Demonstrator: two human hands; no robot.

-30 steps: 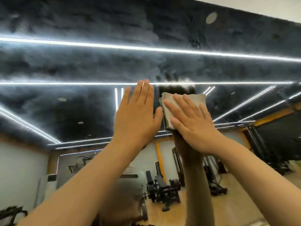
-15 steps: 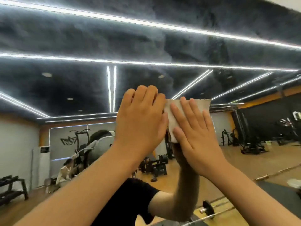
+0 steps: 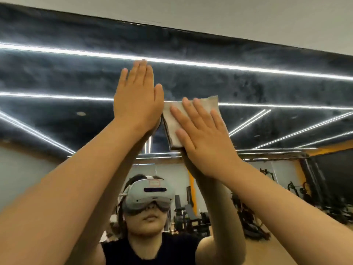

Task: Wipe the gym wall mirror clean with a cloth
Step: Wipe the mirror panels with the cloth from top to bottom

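Observation:
The wall mirror (image 3: pixel 267 88) fills the view, its upper part hazy with smears over the reflected dark ceiling and light strips. A folded pale grey cloth (image 3: pixel 172 119) lies flat against the glass near the middle. My right hand (image 3: pixel 204 142) presses on the cloth with straight, spread fingers. My left hand (image 3: pixel 137 100) lies flat on the bare glass just left of the cloth, fingers straight and together, its thumb beside the cloth's left edge. Both arms reach up from below.
The mirror's top edge (image 3: pixel 191 31) runs just above my hands, with a plain pale wall (image 3: pixel 248 14) above it. Lower in the glass show the reflected person wearing a headset (image 3: pixel 149 196) and gym machines (image 3: pixel 191 217) on a wooden floor.
Both hands have moved up the glass with the cloth, close under the mirror's top edge. My left hand's fingers, curled half a second ago, are straight and flat again.

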